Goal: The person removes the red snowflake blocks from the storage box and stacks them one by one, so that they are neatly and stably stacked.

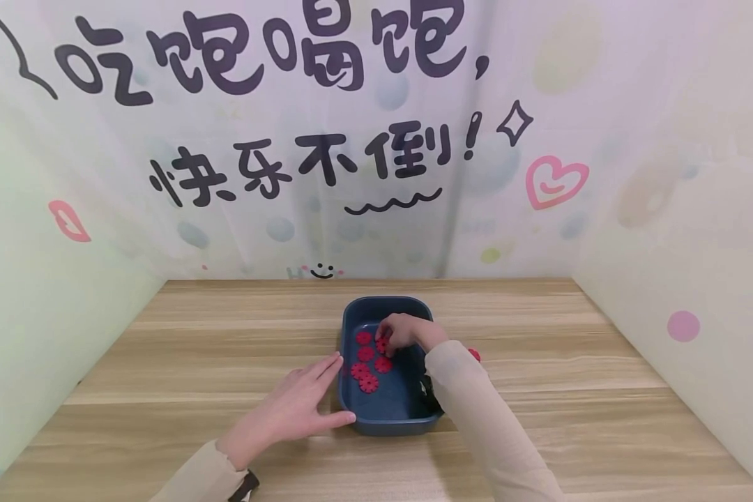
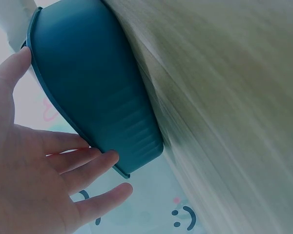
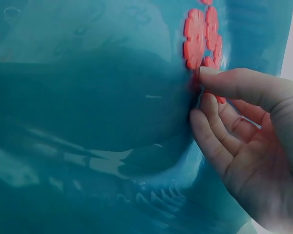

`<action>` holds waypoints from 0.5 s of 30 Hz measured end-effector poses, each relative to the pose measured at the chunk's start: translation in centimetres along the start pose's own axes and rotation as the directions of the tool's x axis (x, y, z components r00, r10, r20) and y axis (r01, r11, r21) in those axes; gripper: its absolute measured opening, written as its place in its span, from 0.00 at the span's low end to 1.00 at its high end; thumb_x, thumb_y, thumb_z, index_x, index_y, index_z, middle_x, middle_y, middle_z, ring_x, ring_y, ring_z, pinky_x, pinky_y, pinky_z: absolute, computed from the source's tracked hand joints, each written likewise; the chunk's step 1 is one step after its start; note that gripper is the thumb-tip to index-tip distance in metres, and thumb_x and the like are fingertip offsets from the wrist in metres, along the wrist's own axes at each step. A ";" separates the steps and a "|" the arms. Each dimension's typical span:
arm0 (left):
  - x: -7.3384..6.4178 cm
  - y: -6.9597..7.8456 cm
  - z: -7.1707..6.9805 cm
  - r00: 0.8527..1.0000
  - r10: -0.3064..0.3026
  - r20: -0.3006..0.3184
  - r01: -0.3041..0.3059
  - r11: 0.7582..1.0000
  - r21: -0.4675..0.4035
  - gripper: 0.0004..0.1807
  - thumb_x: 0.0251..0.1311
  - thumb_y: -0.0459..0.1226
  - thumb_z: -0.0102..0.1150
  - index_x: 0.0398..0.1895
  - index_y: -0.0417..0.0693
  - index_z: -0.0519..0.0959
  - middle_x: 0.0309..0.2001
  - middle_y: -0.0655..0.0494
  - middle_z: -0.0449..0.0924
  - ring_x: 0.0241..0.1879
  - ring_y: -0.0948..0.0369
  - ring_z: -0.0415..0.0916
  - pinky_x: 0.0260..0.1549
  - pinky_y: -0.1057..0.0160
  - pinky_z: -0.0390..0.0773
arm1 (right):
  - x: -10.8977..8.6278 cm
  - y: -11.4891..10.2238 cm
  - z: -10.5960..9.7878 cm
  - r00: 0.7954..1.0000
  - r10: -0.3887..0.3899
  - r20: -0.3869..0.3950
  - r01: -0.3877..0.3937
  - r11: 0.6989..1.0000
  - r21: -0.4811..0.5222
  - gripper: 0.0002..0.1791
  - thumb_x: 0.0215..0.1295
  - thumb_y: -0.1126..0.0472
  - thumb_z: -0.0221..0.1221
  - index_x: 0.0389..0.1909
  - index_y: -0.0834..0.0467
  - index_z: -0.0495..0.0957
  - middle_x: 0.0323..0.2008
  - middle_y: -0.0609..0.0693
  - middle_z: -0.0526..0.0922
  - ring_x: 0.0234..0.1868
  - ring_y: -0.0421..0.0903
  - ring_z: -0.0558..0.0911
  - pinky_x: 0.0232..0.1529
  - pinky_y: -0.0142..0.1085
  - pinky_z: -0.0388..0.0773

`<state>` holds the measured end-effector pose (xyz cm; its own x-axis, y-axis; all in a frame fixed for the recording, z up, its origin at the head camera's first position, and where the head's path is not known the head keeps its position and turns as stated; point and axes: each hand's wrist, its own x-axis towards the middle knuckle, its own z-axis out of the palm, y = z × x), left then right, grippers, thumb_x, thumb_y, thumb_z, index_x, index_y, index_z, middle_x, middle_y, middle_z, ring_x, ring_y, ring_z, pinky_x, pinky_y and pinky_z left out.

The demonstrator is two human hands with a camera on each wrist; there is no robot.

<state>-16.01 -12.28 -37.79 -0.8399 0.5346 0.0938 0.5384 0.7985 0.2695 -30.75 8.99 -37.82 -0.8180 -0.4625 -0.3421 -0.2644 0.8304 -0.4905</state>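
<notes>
A dark blue rectangular plastic bin (image 1: 408, 399) stands on the table. Several flat red notched discs (image 1: 368, 383) lie on its floor, mostly along the left side. My right hand (image 1: 401, 330) reaches inside, thumb and fingers bent about a red disc (image 1: 382, 346) and pinching it. In the right wrist view, other red discs (image 3: 194, 39) show just beyond the thumb tip. My left hand (image 1: 295, 404) rests against the bin's left side with fingers extended. The left wrist view shows its thumb and fingertips touching the rim of the bin (image 2: 88, 73).
Another red disc (image 1: 474, 355) is on the wooden table (image 1: 226, 348) right of the bin, partly hidden by my right sleeve (image 1: 483, 411). A printed cloth wall (image 1: 376, 237) rises behind the table, with pale side walls at left and right.
</notes>
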 end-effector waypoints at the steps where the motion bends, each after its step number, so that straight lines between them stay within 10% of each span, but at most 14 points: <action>1: 0.0 0.0 0.0 1.000 -0.001 -0.002 0.001 1.000 0.000 0.48 0.48 0.65 0.47 0.62 0.37 0.59 0.62 0.46 0.57 0.58 0.52 0.59 0.50 0.48 0.62 | 0.0 0.0 0.0 1.000 -0.004 -0.004 0.004 1.000 -0.003 0.15 0.47 0.65 0.64 0.38 0.54 0.76 0.30 0.48 0.74 0.32 0.45 0.73 0.37 0.37 0.71; 15: 0.1 0.0 0.0 1.000 -0.004 0.005 0.004 1.000 0.008 0.49 0.47 0.67 0.46 0.63 0.39 0.59 0.63 0.47 0.57 0.57 0.51 0.60 0.49 0.48 0.63 | -0.4 -1.3 -1.5 0.989 -0.142 -0.040 0.140 0.988 -0.064 0.14 0.48 0.61 0.65 0.38 0.54 0.76 0.29 0.45 0.75 0.31 0.42 0.74 0.38 0.36 0.71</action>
<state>-16.10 -12.24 -37.83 -0.8415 0.5329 0.0885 0.5358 0.8026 0.2623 -30.86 8.59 -35.83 -0.7918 -0.5632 -0.2363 -0.4081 0.7757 -0.4814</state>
